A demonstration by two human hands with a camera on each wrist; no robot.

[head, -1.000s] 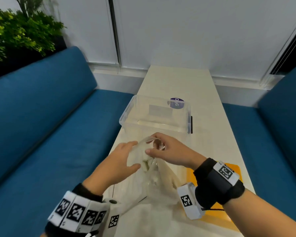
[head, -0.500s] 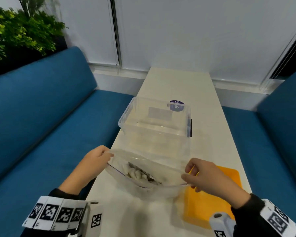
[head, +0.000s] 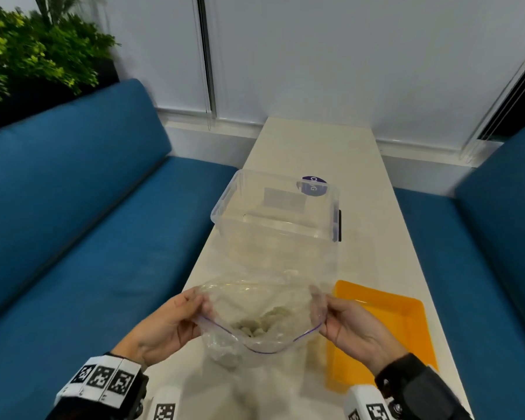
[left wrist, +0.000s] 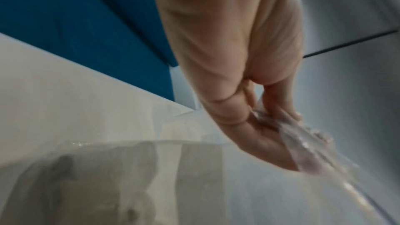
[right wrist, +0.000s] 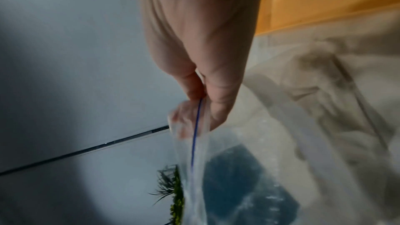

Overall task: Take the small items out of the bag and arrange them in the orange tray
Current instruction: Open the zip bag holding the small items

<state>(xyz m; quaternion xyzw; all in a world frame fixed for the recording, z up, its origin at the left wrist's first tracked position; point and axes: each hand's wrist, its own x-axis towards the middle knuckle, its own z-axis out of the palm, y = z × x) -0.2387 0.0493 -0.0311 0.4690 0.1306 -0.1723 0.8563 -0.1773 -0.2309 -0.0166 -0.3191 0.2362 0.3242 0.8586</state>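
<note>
Head view has both hands up at the bag's mouth: left hand (head: 164,325) pinching the left edge, right hand (head: 350,328) pinching the right, each grip tight on plastic, stretching the bag (head: 264,301) wide above the counter (head: 315,147). Small items (head: 259,324) sit heaped at the bottom; the orange tray (head: 385,301) waits just right, nothing visible inside. Opening step, I'd say; next, one hand must let go and reach in. Right wrist view alone shows thumb and finger clamping the blue zip line.
</note>
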